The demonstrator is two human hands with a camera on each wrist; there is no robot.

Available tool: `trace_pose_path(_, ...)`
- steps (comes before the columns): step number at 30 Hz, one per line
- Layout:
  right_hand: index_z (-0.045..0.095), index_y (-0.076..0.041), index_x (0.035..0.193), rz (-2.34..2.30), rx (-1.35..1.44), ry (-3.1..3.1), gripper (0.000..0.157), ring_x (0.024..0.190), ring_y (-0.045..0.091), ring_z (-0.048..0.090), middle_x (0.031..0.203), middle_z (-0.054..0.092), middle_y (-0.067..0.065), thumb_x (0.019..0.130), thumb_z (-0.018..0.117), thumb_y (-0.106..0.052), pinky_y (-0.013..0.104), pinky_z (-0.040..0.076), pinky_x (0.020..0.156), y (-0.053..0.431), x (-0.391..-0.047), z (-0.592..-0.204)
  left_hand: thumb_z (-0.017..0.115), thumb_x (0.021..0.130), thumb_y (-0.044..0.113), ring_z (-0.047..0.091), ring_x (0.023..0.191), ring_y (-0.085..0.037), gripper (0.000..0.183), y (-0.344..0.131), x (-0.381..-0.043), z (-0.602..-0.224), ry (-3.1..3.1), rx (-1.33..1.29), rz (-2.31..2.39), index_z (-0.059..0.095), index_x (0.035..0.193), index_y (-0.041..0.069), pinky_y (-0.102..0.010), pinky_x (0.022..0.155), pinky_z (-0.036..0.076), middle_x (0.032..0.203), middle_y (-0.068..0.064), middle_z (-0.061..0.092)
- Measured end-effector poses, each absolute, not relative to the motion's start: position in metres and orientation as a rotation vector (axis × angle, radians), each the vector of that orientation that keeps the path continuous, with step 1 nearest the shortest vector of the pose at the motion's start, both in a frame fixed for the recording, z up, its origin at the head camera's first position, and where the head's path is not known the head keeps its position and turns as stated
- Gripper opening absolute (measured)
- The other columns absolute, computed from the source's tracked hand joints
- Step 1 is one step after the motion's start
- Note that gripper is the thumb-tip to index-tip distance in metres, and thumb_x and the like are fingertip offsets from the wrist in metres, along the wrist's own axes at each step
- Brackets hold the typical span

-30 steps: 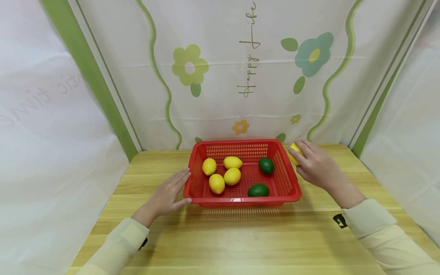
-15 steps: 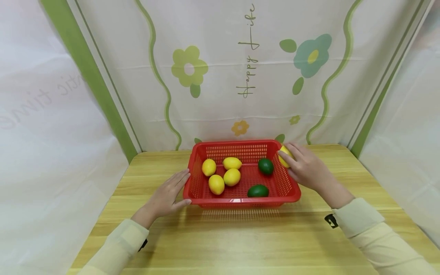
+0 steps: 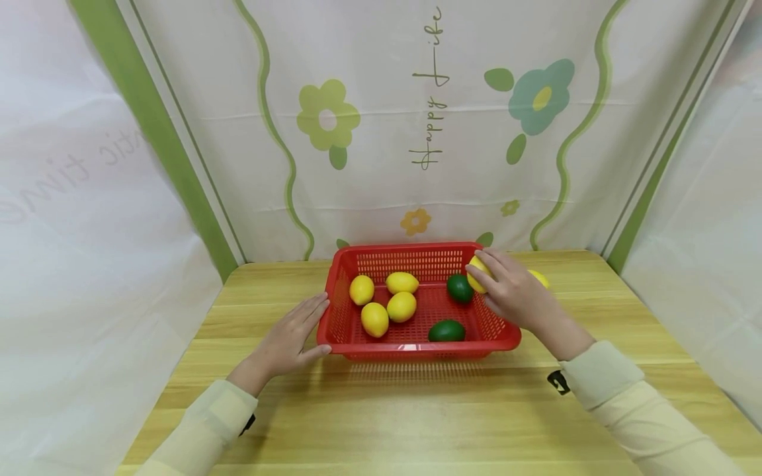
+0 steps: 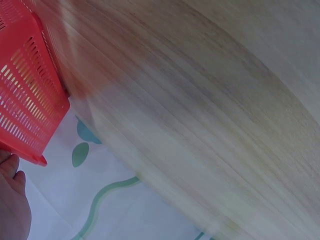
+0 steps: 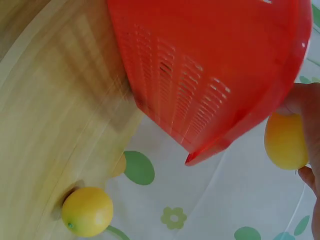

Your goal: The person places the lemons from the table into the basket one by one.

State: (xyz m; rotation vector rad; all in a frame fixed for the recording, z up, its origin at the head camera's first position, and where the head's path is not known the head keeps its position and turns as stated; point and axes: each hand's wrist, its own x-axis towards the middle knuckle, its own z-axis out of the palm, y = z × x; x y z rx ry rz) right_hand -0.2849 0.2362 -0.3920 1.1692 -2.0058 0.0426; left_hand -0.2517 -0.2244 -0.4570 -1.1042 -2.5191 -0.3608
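Observation:
A red plastic basket (image 3: 411, 346) stands on the wooden table. Several yellow lemons, such as one lemon (image 3: 375, 320), lie in its left half, and two dark green avocado-like fruits (image 3: 446, 330) lie in its right half. My right hand (image 3: 516, 291) pinches another lemon (image 3: 478, 274) over the basket's right side; in the right wrist view that held lemon (image 5: 285, 141) shows past the rim. With fingers fairly straight, my left hand (image 3: 290, 338) rests against the left rim. The left wrist view catches only part of the left hand (image 4: 14, 200) at the basket edge.
One more lemon (image 3: 540, 278) lies on the table right of the basket, partly hidden behind the right hand; it shows whole in the right wrist view. A white flowered curtain (image 3: 369, 172) hangs behind the wooden table (image 3: 393, 423), with pale sheets on both sides.
My right hand has carried its lemon leftward, from outside the basket across the right rim. The lemon on the table behind it has come into sight. The left hand stays put.

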Motion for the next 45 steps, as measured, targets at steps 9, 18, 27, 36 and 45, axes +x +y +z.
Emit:
trace_pose_path(9, 0.061, 0.004, 0.119, 0.049, 1.175, -2.026, 0.048, 0.112, 0.045, 0.055, 0.121, 0.057, 0.031, 0.072, 0.065, -0.005, 0.054, 0.049, 0.091, 0.223, -0.286, -0.393, 0.048, 0.095, 0.057, 0.034, 0.139, -0.032, 0.081, -0.224, -0.251, -0.458, -2.507, -1.110, -0.364, 0.037, 0.146, -0.005, -0.048, 0.112, 0.029, 0.151, -0.020, 0.036)
trace_pose_path(18, 0.060, 0.003, 0.120, 0.053, 1.185, -2.043, 0.053, 0.112, 0.046, 0.055, 0.122, 0.057, 0.031, 0.069, 0.074, -0.004, 0.055, 0.050, 0.090, 0.212, -0.288, -0.396, 0.050, 0.095, 0.055, 0.034, 0.138, -0.033, 0.080, -0.224, -0.251, -0.458, -2.505, -1.107, -0.350, 0.037, 0.145, -0.006, -0.047, 0.112, 0.029, 0.150, -0.021, 0.036)
trace_pose_path(27, 0.060, 0.001, 0.122, 0.058, 1.193, -2.092, 0.055, 0.115, 0.044, 0.054, 0.126, 0.055, 0.029, 0.071, 0.078, -0.007, 0.053, 0.049, 0.092, 0.202, -0.290, -0.398, 0.047, 0.095, 0.057, 0.032, 0.139, -0.032, 0.081, -0.223, -0.252, -0.457, -2.506, -1.111, -0.357, 0.036, 0.146, -0.005, -0.045, 0.114, 0.026, 0.151, -0.020, 0.035)
trace_pose_path(36, 0.060, -0.001, 0.125, 0.035, 1.203, -2.158, 0.058, 0.119, 0.043, 0.053, 0.129, 0.054, 0.028, 0.072, 0.081, -0.009, 0.051, 0.047, 0.096, 0.193, -0.293, -0.400, 0.048, 0.095, 0.056, 0.033, 0.139, -0.032, 0.081, -0.223, -0.252, -0.456, -2.513, -1.108, -0.360, 0.036, 0.146, -0.006, -0.047, 0.113, 0.028, 0.151, -0.021, 0.035)
trace_pose_path(45, 0.062, 0.001, 0.121, 0.047, 1.252, -2.121, 0.052, 0.117, 0.043, 0.054, 0.125, 0.056, 0.029, 0.073, 0.079, -0.010, 0.050, 0.047, 0.096, 0.179, -0.299, -0.405, 0.051, 0.095, 0.054, 0.033, 0.139, -0.033, 0.080, -0.224, -0.252, -0.457, -2.502, -1.113, -0.360, 0.037, 0.145, -0.007, -0.048, 0.112, 0.028, 0.150, -0.021, 0.036)
